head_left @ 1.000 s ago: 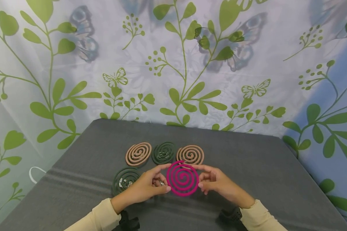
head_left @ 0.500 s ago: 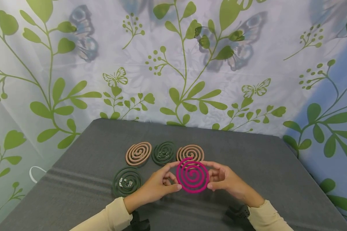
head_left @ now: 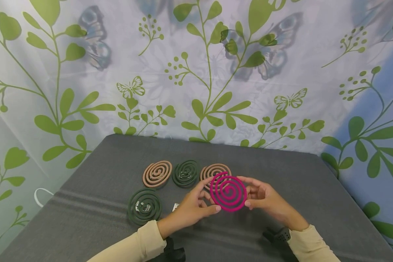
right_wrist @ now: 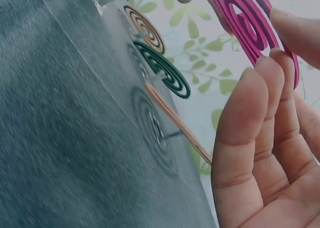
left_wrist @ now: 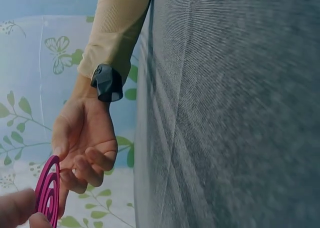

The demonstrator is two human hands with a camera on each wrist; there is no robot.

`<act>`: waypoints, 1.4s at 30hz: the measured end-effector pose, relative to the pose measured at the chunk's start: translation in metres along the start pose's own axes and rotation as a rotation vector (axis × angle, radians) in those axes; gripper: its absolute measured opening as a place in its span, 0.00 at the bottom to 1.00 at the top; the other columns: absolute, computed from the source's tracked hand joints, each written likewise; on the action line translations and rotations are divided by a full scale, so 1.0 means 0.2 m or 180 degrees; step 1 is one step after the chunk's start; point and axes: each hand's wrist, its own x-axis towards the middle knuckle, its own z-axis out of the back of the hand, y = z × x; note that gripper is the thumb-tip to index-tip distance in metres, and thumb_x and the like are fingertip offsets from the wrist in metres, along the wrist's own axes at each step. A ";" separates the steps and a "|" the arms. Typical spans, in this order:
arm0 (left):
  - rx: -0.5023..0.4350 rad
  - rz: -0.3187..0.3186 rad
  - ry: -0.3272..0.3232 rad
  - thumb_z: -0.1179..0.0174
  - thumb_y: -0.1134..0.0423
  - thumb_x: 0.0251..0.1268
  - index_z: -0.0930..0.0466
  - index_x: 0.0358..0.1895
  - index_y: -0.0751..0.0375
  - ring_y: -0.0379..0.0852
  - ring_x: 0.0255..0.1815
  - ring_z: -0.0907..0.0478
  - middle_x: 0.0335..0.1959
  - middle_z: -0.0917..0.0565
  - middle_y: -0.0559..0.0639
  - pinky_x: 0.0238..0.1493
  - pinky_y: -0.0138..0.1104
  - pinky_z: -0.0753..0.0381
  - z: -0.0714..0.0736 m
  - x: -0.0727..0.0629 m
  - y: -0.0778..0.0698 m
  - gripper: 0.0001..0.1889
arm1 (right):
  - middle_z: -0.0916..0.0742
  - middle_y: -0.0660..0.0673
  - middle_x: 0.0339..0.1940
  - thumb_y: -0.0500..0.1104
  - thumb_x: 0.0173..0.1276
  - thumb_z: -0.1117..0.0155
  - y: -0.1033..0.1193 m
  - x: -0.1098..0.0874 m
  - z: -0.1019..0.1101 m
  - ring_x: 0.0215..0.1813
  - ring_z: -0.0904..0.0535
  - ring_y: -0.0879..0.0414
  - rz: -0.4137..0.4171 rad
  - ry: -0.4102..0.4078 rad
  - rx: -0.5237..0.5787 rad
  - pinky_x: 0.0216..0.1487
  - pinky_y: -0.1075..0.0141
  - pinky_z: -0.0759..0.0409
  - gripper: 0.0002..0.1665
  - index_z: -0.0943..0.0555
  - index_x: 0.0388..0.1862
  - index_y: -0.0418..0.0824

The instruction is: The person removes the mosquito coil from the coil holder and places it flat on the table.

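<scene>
A magenta mosquito coil (head_left: 229, 190) is held up over the table, facing the head camera. My left hand (head_left: 196, 205) pinches its left edge between thumb and forefinger. On the opposite edge my right hand (head_left: 272, 200) pinches it the same way, other fingers loosely curled below. The left wrist view shows the coil nearly edge-on between both hands. Behind it, partly covered, is a tan coil (head_left: 217, 167). Left of that come a dark green coil (head_left: 185, 174) and another tan coil (head_left: 157, 174). A second dark green coil (head_left: 146, 207) lies nearer, left of my left hand.
In the right wrist view the back coils stand raised on small supports (right_wrist: 172, 134) above the grey cloth-covered table (head_left: 95, 203). A small silvery piece (head_left: 175, 207) shows beside the left hand. A leaf-printed curtain (head_left: 170, 72) hangs behind; a white cord (head_left: 39, 196) loops at left.
Both hands have moved right and slightly away from the body with the magenta coil, which now overlaps the right tan coil. The near green coil and the silvery piece have come into fuller view.
</scene>
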 end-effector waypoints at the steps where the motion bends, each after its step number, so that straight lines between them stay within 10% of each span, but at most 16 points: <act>1: -0.0011 -0.0004 -0.0009 0.29 0.63 0.73 0.43 0.87 0.60 0.50 0.25 0.18 0.40 0.14 0.46 0.25 0.30 0.24 -0.01 0.01 0.00 0.44 | 0.10 0.48 0.48 0.26 0.77 0.35 0.00 0.00 0.01 0.44 0.13 0.61 0.0006 0.0000 -0.0007 0.43 0.67 0.14 0.37 0.24 0.80 0.49; 5: -0.0004 0.0016 -0.0038 0.30 0.64 0.75 0.44 0.88 0.57 0.63 0.27 0.17 0.41 0.15 0.46 0.24 0.30 0.23 -0.05 0.04 0.00 0.44 | 0.09 0.47 0.51 0.26 0.77 0.37 0.01 -0.02 0.05 0.46 0.12 0.61 0.0036 0.0009 0.0020 0.44 0.67 0.13 0.37 0.25 0.80 0.50; 25: -0.0008 0.0074 -0.0266 0.28 0.66 0.73 0.43 0.88 0.50 0.61 0.33 0.16 0.39 0.16 0.45 0.22 0.34 0.20 -0.21 0.22 -0.03 0.46 | 0.13 0.46 0.67 0.21 0.77 0.41 0.00 -0.09 0.24 0.56 0.11 0.55 0.0065 0.0122 0.0203 0.52 0.64 0.12 0.44 0.29 0.84 0.55; 42: 0.0013 0.0106 -0.0479 0.30 0.65 0.76 0.42 0.87 0.55 0.37 0.25 0.24 0.42 0.17 0.45 0.21 0.30 0.23 -0.36 0.37 0.02 0.42 | 0.12 0.49 0.61 0.22 0.77 0.41 -0.04 -0.15 0.35 0.50 0.12 0.60 -0.0050 -0.0351 -0.0021 0.48 0.66 0.12 0.44 0.27 0.81 0.59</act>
